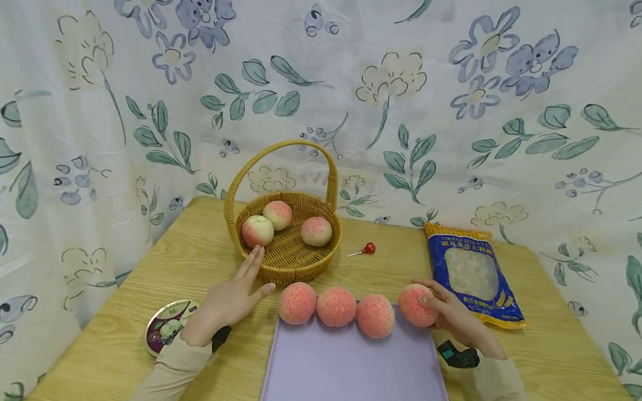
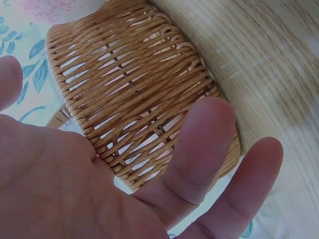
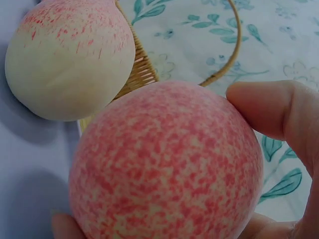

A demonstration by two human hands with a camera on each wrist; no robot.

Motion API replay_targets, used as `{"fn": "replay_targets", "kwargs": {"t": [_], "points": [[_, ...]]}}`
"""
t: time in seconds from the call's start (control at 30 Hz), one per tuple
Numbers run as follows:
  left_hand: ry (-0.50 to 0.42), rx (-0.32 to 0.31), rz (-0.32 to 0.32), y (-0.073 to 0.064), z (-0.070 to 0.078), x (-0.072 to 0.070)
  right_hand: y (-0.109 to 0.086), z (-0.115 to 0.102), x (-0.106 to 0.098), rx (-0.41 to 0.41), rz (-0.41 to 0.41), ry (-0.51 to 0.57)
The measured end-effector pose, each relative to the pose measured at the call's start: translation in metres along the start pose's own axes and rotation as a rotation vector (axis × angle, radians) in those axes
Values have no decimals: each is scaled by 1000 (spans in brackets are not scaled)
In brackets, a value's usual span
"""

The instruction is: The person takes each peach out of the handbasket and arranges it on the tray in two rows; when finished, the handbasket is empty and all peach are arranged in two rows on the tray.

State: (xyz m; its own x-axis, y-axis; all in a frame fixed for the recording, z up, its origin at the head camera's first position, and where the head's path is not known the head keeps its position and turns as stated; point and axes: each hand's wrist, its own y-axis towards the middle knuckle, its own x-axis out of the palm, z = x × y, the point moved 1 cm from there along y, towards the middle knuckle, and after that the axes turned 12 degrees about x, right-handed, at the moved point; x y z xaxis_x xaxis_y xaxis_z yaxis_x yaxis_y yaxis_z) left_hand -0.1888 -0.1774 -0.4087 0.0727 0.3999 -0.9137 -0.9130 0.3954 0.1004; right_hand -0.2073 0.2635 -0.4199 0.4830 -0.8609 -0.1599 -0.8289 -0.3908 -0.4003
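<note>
My right hand [image 1: 457, 314] grips a pink speckled peach [image 1: 417, 305] at the far right corner of the lilac tray [image 1: 357, 373], with the thumb on one side and fingers round the other. Three more peaches stand in a row along the tray's far edge; the closest to the held one is a pink peach [image 1: 375, 316]. My left hand [image 1: 227, 303] reaches toward the wicker basket [image 1: 297, 270] with fingers extended, holding nothing. In the left wrist view its fingers overlap the basket's woven side [image 2: 139, 89]. Inside the basket lie three peaches, one a pale-and-pink peach [image 1: 258, 231] close to those fingertips.
A blue and yellow pasta bag [image 1: 472, 273] lies at the back right, beyond my right hand. Between it and the basket is a red lollipop [image 1: 369, 248]. A round purple-labelled tin [image 1: 168, 325] sits left of my left wrist. Patterned cloth [image 1: 330, 94] hangs behind the wooden table.
</note>
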Motion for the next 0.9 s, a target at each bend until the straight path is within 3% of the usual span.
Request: {"fn": "replay_targets", "kwargs": {"t": [0.5,0.77,0.9], "points": [[-3,6,-5,2,1,2,-2,2,11,72,30,-82],[-6,16,1,1,-1,2,-5,2,19,110,141,-240],[-6,11,2,1,-2,3,-5,4,14,92,109,-246]]}}
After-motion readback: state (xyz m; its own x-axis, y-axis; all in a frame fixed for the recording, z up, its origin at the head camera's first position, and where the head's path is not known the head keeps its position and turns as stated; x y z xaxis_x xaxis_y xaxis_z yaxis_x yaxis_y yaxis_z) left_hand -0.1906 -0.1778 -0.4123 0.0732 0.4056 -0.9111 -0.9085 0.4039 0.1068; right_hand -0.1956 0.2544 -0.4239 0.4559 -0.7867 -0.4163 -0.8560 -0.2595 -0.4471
